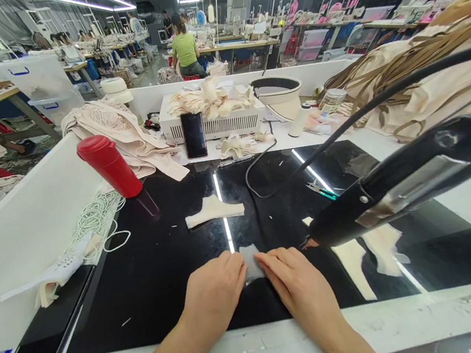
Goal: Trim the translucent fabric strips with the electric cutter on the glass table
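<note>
A small translucent grey-white fabric piece (252,263) lies between my hands on a glossy black work surface (183,301). My left hand (216,287), its fingers curled together, grips the left edge of this piece. On the opposite side my right hand (298,281) pinches the right edge between thumb and fingertips. The fingers cover both ends of the fabric. Just beyond them rests a cream cut fabric piece (214,210) with a raised middle and two narrow arms. To the right of my right hand are more cream pieces (356,270), partly under a black machine arm (411,181).
The machine arm reaches in from the right, with a black cable (304,164) looping across the surface. A red bottle (109,166) stands at left near tangled pale cord (96,219). Green-handled thread snips (321,190) lie at right. A phone (193,135) leans against a white vented box (232,121).
</note>
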### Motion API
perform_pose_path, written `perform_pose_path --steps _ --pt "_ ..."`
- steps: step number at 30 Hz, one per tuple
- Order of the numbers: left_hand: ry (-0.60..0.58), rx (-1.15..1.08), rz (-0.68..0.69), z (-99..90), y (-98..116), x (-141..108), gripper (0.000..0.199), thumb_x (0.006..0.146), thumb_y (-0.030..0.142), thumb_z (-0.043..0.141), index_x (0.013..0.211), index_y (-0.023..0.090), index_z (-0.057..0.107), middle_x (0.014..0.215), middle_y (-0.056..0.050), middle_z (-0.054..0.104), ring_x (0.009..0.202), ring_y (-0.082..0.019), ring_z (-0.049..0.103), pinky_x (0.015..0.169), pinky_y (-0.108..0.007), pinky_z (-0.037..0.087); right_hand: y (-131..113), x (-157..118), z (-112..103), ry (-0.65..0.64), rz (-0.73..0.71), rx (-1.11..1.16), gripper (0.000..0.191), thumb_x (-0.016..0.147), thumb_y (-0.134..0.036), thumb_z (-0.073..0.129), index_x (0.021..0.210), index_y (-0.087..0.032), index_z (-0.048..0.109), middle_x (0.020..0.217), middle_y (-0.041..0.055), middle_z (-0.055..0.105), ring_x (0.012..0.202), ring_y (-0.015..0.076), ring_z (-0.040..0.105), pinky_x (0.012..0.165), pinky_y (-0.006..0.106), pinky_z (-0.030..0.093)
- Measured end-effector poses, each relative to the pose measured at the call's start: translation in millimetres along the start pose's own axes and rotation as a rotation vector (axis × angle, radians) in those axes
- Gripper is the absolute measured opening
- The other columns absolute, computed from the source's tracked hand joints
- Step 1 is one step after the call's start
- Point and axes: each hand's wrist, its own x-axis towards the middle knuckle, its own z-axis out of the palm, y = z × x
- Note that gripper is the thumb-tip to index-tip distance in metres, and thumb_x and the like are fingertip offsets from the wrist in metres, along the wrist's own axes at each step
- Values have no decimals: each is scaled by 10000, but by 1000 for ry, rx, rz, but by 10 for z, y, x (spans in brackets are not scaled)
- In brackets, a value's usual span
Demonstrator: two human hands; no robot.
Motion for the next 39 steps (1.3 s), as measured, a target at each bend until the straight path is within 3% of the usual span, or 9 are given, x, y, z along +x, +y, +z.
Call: perform_pose_path --steps 14,24,34,39 --pt "-50 -27 -22 -29 3 11 250 1046 244 450 911 186 653 780 -27 654 635 -179 598 541 -313 228 -27 8 18 15 -34 -101 232 1027 -145 468 1103 -142 687 848 77 669 722 209 542 677 351 427" --pt "74 16 19 16 -22 -4 170 1011 209 530 872 206 628 751 18 624 603 -164 582 538 -302 278 -20 -28 79 65 -52 -103 191 976 -84 540 1090 -127 687 841 64 658 708 208 497 661 347 393" --pt "106 8 35 14 -43 -7 143 1005 210 541 897 212 636 764 20 632 613 -161 613 528 -289 376 -43 -35 108 107 -50 -156 187 979 -96 538 1083 -123 692 813 62 644 715 213 510 658 355 378" --pt "269 36 176 -33 -26 12 223 1028 150 445 918 174 638 815 -36 653 737 -208 627 680 -352 520 -59 -31 113 103 -42 -175 184 981 -103 531 1067 -133 690 798 57 633 701 217 504 649 362 365"
